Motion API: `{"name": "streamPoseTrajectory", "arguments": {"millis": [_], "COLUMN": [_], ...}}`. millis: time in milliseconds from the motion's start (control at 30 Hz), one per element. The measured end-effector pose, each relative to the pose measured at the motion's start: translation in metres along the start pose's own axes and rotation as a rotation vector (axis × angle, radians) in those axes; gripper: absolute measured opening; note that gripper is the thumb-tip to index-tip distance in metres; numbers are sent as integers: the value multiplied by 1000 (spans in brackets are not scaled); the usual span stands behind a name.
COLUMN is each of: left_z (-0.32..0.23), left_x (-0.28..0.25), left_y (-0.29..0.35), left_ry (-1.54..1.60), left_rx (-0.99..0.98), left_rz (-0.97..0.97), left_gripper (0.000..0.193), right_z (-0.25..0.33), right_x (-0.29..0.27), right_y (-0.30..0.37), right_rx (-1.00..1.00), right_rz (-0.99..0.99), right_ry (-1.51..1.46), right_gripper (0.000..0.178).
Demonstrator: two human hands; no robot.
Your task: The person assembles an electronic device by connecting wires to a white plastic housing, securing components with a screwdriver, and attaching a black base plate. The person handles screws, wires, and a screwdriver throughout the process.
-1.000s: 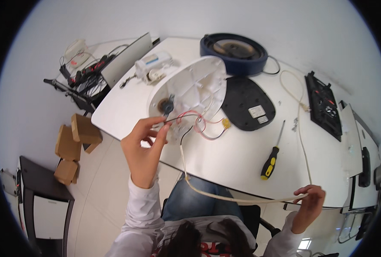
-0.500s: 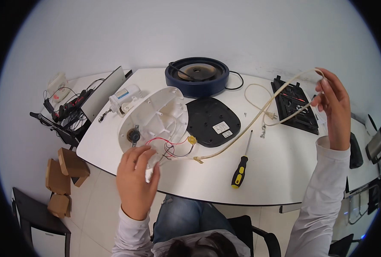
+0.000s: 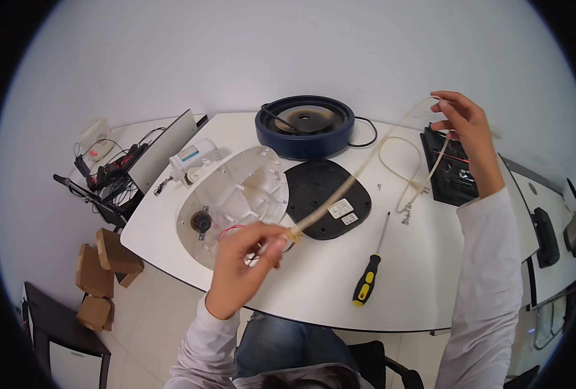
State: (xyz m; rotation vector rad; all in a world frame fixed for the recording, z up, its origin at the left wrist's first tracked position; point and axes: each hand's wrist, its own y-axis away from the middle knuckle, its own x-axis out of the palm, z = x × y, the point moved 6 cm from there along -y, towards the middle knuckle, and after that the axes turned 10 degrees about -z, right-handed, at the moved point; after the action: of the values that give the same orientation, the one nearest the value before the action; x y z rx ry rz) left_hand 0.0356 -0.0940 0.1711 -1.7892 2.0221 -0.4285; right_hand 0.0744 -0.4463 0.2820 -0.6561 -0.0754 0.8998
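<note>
A cream-coloured power cord stretches up across the table between my hands. My left hand is closed on its near end, thumb and fingers pinching beside a yellowish band. At the upper right, my right hand grips a raised loop of the same cord. From there it hangs down to the plug by the tool case. Behind my left hand lies an open white plastic housing, with a dark round part inside. Red wires show at its edge, partly hidden by my left hand.
A black cover plate lies beside the housing. Behind it stands a round dark-blue appliance. A yellow-black screwdriver and small screws lie right of centre, near a black tool case. A white cylindrical part sits at left.
My left hand has moved right, from the wires at the housing to the banded end of the cord. My right hand has come left, still holding the cord.
</note>
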Motion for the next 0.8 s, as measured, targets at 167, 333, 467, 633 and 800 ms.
{"name": "streamPoseTrajectory", "arguments": {"millis": [167,333,467,633,800], "left_z": [-1,11,24,35,45], "left_x": [-6,5,10,27,32], "left_y": [-38,-70,-74,-77,-82], "left_ry": [-382,-623,-741,-869,-1068], "left_rx": [122,265,333,411,418], "left_rz": [-162,-230,-226,-194,-201], "left_gripper": [11,9,10,10,10], "right_z": [-43,-26,6,-30,-52], "right_x": [56,132,172,201,219], "right_y": [-37,13,78,85,75], "right_rx": [-48,-535,-473,-351,-278], "right_rz": [10,94,455,615,632], "right_ry": [107,171,-134,-217,-158], "right_gripper": [26,37,28,20,14]}}
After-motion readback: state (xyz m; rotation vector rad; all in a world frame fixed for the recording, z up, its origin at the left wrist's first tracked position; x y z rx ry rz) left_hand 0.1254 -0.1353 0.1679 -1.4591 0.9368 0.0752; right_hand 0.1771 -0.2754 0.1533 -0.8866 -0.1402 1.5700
